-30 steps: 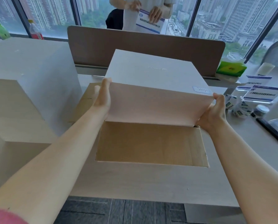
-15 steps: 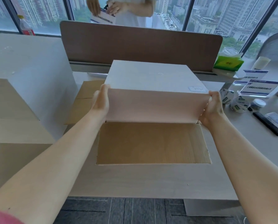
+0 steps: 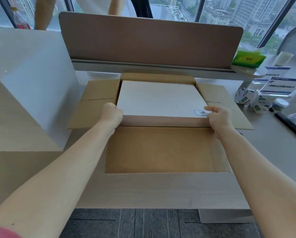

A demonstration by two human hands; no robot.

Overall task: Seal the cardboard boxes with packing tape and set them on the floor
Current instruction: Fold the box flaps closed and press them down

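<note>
An open brown cardboard box [image 3: 161, 150] stands on the desk with its flaps spread outward. A flat white box [image 3: 157, 98] with a small label at its near right corner sits in the far half of the cardboard box. My left hand [image 3: 112, 114] grips the white box's near left corner. My right hand [image 3: 219, 117] holds its near right corner, thumb and a finger on top by the label. Two printed tape rolls [image 3: 243, 96] lie on the desk to the right.
A tall stack of large boxes [image 3: 23, 83] fills the left side. A brown desk divider [image 3: 150, 43] runs behind, with a person's arm [image 3: 40, 12] beyond it. To the right lie a black marker [image 3: 288, 124], signs [image 3: 279, 83] and a green packet [image 3: 248, 59]. Dark carpet [image 3: 143, 224] lies below.
Both hands have lowered the white box from above the opening down into the far half of the cardboard box. The side flaps now show around it.
</note>
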